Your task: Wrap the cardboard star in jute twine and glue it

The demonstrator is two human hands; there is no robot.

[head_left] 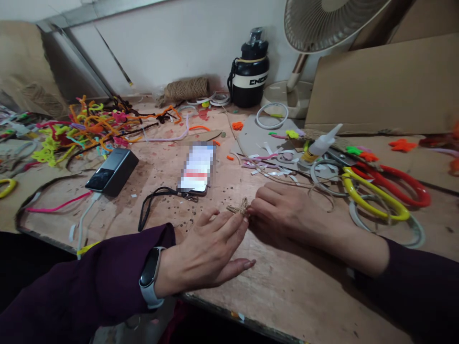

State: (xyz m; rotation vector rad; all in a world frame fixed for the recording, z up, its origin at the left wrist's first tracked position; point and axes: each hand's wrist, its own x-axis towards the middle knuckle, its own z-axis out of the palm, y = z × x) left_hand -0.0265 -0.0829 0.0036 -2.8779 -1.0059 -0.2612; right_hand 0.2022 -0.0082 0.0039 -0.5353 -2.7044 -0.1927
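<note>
From afar, I see the twine knot [239,208] crosswise, inward of the tabletop [294,291]'s front edge; my right hand [281,205] pinches its right end, my left hand [211,248], thumb free, touches its near side.

A whitish wall [172,55] rises behind a speckled wooden table [304,296].

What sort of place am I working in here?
Probably a handicraft workspace: a roll of twine, a tangle of bright pipe cleaners and what looks like a glue bottle sit on a worn tabletop.
</note>
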